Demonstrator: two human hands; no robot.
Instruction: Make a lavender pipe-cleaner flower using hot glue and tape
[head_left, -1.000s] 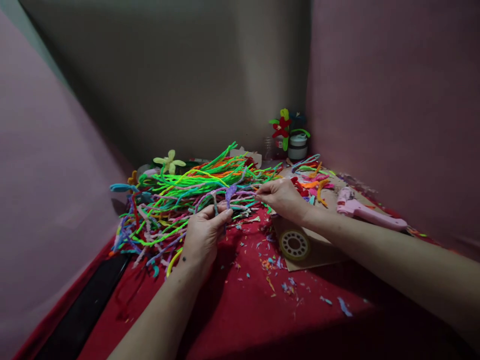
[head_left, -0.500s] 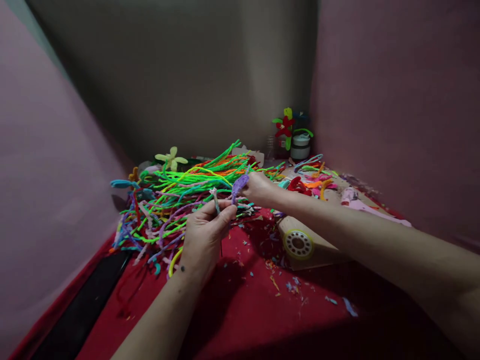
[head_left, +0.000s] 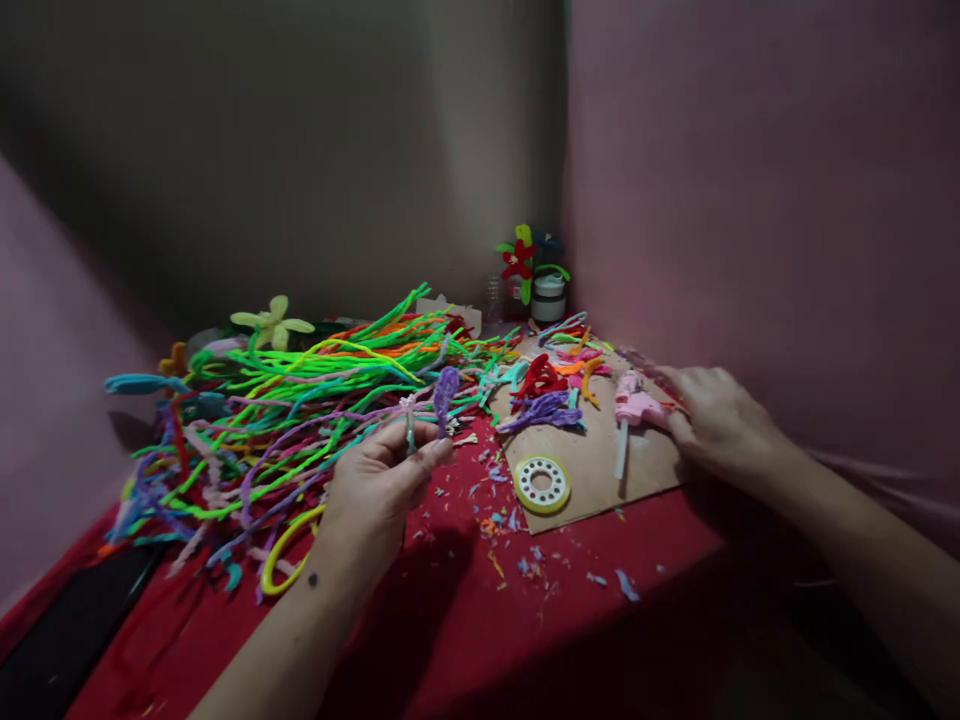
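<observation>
Between the thumb and fingers of my left hand (head_left: 382, 480) is a purple pipe-cleaner petal (head_left: 445, 395), held upright. The same hand also holds a thin stem (head_left: 410, 430) with a whitish tip. To the right, my right hand (head_left: 724, 425) has its thumb and fingers around the handle end of a pink glue gun (head_left: 637, 402), partly hiding it. A clear glue stick (head_left: 621, 450) pokes out of the gun toward me, over the cardboard (head_left: 592, 475).
A heap of colourful pipe cleaners (head_left: 330, 375) spreads across the left. Purple petals (head_left: 547, 410), red pieces (head_left: 541, 377) and a yellow-rimmed tape roll (head_left: 541, 485) lie on the cardboard. Fuzz scraps dot the red cloth (head_left: 480, 620). Behind stand pipe-cleaner flowers (head_left: 517, 260) and a jar (head_left: 549, 298).
My right hand has left the purple petal and moved right to the glue gun's handle. My left hand still holds the petal and stem. The view has turned rightward.
</observation>
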